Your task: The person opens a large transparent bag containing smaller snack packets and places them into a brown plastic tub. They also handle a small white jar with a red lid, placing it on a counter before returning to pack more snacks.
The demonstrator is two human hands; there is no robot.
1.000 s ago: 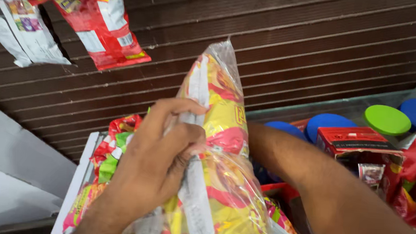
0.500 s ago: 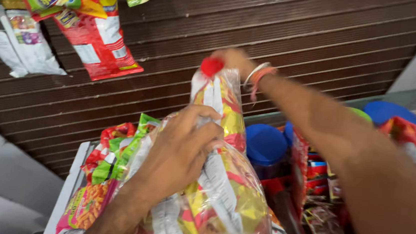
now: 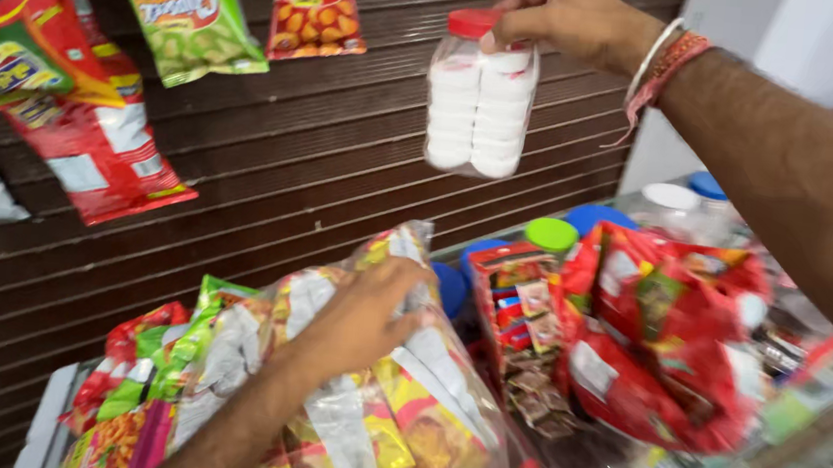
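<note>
Snack packets [image 3: 100, 66] hang on the brown slatted wall at left. Below, our left hand [image 3: 364, 315] presses flat, its grip spread open, on a clear bag of snack packs [image 3: 391, 412]. Above, our right hand [image 3: 546, 15] pinches the red lid of a clear jar of white discs [image 3: 479, 99], held high over coloured-lidded jars [image 3: 578, 228] and a red bag [image 3: 669, 336] on the worktop.

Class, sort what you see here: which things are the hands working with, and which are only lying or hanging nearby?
In hand:
right hand holding clear jar with red lid
left hand on large clear bag of snack packets

Nearby:
hanging green packet
red bag
green-lidded jar
</note>
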